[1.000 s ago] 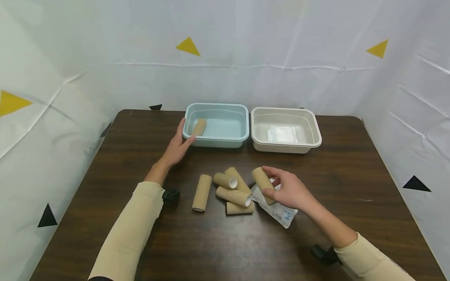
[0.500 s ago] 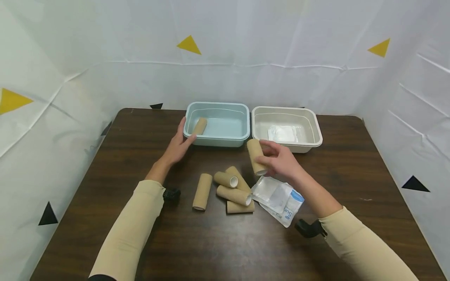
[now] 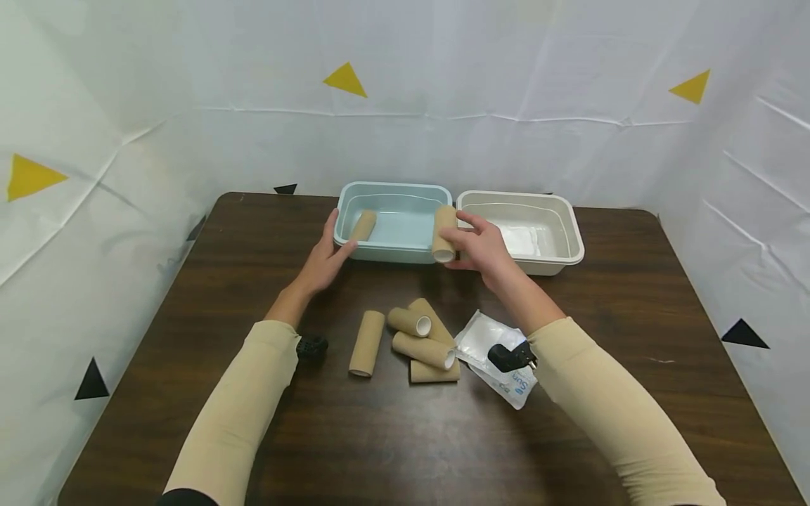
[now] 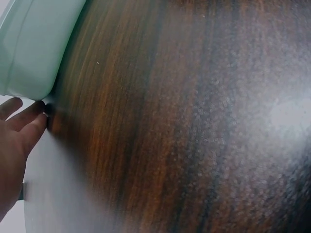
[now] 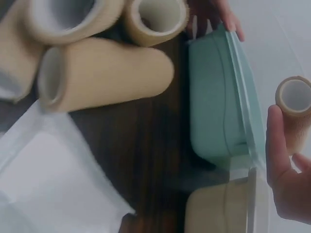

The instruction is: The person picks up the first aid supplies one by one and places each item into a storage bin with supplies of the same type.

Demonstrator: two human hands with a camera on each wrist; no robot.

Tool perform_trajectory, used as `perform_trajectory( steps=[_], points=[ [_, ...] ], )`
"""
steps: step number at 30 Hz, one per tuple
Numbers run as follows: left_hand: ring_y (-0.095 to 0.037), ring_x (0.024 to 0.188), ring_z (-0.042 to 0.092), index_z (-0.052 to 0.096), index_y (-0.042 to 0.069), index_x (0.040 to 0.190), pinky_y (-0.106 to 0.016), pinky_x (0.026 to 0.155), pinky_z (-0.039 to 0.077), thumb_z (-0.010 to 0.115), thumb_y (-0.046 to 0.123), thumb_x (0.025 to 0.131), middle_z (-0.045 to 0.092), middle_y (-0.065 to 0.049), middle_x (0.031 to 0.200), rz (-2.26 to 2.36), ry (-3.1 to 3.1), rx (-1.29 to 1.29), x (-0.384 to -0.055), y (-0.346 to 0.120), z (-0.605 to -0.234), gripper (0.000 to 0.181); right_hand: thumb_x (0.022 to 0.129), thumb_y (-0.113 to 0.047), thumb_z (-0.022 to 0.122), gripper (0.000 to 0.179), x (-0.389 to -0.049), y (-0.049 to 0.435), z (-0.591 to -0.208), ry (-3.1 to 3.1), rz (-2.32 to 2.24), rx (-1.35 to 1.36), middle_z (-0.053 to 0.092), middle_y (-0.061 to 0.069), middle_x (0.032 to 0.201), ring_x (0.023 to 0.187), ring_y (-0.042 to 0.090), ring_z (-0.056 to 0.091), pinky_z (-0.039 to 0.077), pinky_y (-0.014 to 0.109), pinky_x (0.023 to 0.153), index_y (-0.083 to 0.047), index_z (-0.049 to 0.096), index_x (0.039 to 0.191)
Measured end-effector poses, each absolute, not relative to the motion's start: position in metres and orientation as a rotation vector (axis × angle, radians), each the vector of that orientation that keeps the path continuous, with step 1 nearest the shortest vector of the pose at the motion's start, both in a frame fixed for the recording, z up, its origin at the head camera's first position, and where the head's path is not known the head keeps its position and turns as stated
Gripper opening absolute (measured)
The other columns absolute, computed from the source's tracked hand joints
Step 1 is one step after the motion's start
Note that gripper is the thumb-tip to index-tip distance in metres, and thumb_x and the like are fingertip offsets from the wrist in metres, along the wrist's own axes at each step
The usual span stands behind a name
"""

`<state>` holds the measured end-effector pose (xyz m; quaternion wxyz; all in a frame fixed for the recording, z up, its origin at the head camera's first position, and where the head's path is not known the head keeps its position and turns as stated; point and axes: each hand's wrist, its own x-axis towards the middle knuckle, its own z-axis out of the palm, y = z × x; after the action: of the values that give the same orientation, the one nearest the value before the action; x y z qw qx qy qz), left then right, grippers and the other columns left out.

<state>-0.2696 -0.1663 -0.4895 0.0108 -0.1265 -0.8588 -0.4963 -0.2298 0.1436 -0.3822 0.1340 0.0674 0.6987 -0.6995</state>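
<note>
Cardboard tube (image 3: 444, 235) clamped in the grip of the right hand (image 3: 479, 246), near the centre of the frame, at the right end of a pale blue bin (image 3: 395, 254).

Thumb and fingers pinch the tube, which stands nearly upright; at the blue bin's left end, the left hand (image 3: 320, 263) rests against the near corner, its thumb and fingers apart, beside a second tube (image 3: 363, 226) lying inside; just right stands an off-white bin (image 3: 550, 266) holding a clear packet (image 3: 522, 241); lower, mid-frame, a pile of four tubes (image 3: 422, 351) lies on the dark wooden bench (image 3: 380, 450), between a lone tube (image 3: 367, 344) on the left and white packaging (image 3: 481, 333) with blue print, partly behind a black wrist device (image 3: 506, 357).
</note>
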Motion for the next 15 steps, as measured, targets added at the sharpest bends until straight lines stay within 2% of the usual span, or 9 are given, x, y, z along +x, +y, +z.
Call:
perform_trajectory(
  steps=[15],
  points=[
    [-0.028, 0.147, 0.018, 0.002, 0.020, 0.159, -0.051, 0.115, 0.016, 0.051, 0.028, 0.102, 0.010, -0.008, 0.164, -1.547, -2.677, -0.408, -0.269, -0.163, -0.488, 0.075, 0.093, -0.019, 0.066, 0.068, -0.250, 0.123, -0.386, 2.021, -2.117, 0.325, 0.049, 0.021, 0.130, 0.091, 0.019, 0.060, 0.057, 0.027, 0.062, -0.007, 0.034, 0.151]
  ],
)
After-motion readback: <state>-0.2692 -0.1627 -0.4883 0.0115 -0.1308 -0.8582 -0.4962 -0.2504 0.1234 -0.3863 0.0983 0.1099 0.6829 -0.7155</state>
